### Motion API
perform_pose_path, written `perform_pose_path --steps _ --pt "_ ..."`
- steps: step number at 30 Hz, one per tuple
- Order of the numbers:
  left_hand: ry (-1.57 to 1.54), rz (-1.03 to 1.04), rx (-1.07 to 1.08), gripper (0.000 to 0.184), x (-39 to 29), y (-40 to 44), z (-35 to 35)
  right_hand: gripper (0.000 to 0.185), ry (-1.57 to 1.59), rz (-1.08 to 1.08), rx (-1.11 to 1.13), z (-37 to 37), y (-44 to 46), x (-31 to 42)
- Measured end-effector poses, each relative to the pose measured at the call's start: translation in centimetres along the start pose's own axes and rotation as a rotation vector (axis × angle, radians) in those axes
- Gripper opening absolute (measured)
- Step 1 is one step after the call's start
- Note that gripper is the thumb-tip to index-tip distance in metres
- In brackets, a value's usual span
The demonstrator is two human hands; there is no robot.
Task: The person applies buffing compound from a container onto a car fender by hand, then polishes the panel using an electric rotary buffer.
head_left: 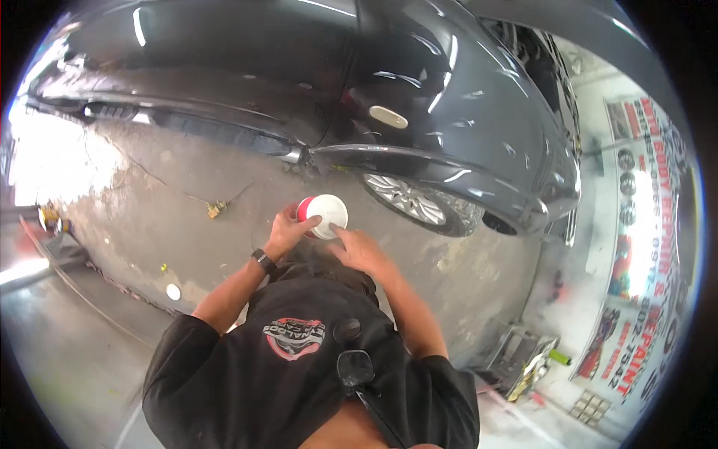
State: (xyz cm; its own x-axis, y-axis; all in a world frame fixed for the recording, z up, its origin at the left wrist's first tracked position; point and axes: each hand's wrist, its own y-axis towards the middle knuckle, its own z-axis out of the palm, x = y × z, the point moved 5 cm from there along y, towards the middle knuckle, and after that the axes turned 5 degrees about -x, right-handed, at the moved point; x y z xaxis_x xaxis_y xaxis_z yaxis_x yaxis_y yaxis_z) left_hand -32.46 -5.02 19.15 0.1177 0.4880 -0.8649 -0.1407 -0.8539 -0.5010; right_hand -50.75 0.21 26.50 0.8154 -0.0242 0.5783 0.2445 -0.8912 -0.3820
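A round tub with a red side and white lid (327,215) is held in front of my body, its top facing me. My left hand (285,232), with a dark watch on the wrist, grips the tub from the left, the thumb lying on its lid. On the lower right, my right hand (360,251) has its fingers curled against the lid's rim; some of these fingers are hidden. Just beyond the tub stands a dark grey car (449,127), its silver-spoked wheel (410,200) to the right of my hands.
A cable with a yellowish clump (217,209) lies on the concrete floor (247,194). A white disc (173,292) is on the floor at left. Boxy equipment (516,359) stands at lower right, near a green cylinder (559,357). A printed banner (636,224) covers the right wall.
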Motion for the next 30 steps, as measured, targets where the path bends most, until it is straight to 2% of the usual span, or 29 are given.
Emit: perform_pose_path --steps 2,5,7,10,12,14,17,20,23,26,28,30 --pt "-0.004 -0.018 -0.02 0.078 -0.7 -0.6 0.1 0.067 0.056 0.052 -0.02 -1.6 -0.7 0.6" --pt "-0.077 -0.033 -0.046 0.074 0.0 -1.0 0.3 0.072 0.225 0.073 -0.306 -5.3 -0.8 -1.6" --pt "-0.135 -0.031 -0.096 0.071 0.5 -1.6 0.3 0.081 0.056 0.084 -0.407 -6.8 0.2 -6.5" --pt "-0.228 -0.044 -0.209 0.065 1.3 -3.5 -0.4 0.081 -0.251 0.042 -0.441 -7.8 3.0 -12.0" --pt "-0.316 -0.058 -0.244 0.062 2.3 -4.6 -1.1 0.082 -0.514 -0.058 -0.332 -6.4 5.5 -12.4" --pt "-0.373 -0.074 -0.274 0.06 4.7 -5.6 -1.8 0.083 -0.632 -0.074 -0.249 -4.7 8.0 -12.3" --pt "-0.367 -0.14 -0.316 0.06 7.3 -7.5 -3.2 0.085 -0.602 -0.002 -0.151 -1.0 12.9 -10.9" --pt "-0.352 -0.157 -0.366 0.059 8.4 -8.9 -4.8 0.085 -0.857 -0.029 -0.156 5.0 17.9 -12.8" --pt "-0.299 -0.24 -0.412 0.058 9.5 -9.7 -6.2 0.083 -0.571 0.047 0.057 7.9 19.2 -12.8" --pt "-0.316 -0.198 -0.37 0.056 9.6 -9.4 -7.3 0.082 -0.387 -0.099 -0.293 4.6 13.3 -8.0" --pt "-0.325 -0.206 -0.333 0.05 8.0 -8.4 -7.2 0.084 -0.034 0.042 -0.728 -2.0 5.3 -10.8" --pt "-0.26 -0.173 -0.242 0.048 6.0 -7.4 -6.4 0.085 0.353 0.159 -1.061 -7.0 -0.2 -13.0"
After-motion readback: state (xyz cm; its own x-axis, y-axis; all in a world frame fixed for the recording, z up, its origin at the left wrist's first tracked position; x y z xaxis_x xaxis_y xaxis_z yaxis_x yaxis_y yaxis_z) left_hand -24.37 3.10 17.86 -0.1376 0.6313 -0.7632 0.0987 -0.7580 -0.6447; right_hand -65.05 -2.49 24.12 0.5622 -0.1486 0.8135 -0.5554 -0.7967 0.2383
